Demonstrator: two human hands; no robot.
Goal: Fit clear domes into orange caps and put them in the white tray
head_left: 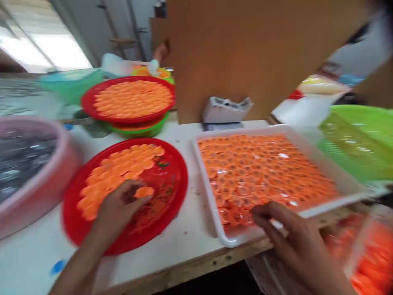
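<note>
Over the red plate point(181, 176), my left hand point(118, 209) pinches a small round orange piece point(144, 191) between thumb and fingers. Rows of similar flat orange discs point(123, 164) overlap on the plate's left and far part. At the near side of the white tray point(211, 213), my right hand point(285, 233) has its thumb and fingertips drawn together beside the pieces. Whatever it may hold is hidden by the fingers. Close-packed orange pieces with dark centres and a clear, shiny look point(251, 176) fill most of that tray.
Behind the red plate, another red plate of orange discs point(132, 98) sits on a green basin point(138, 131). A pink tub point(70, 151) of clear parts stands left. Cardboard point(245, 53) rises behind a small white box point(227, 110). Right are a green basket point(365, 135) and bagged orange pieces point(374, 258).
</note>
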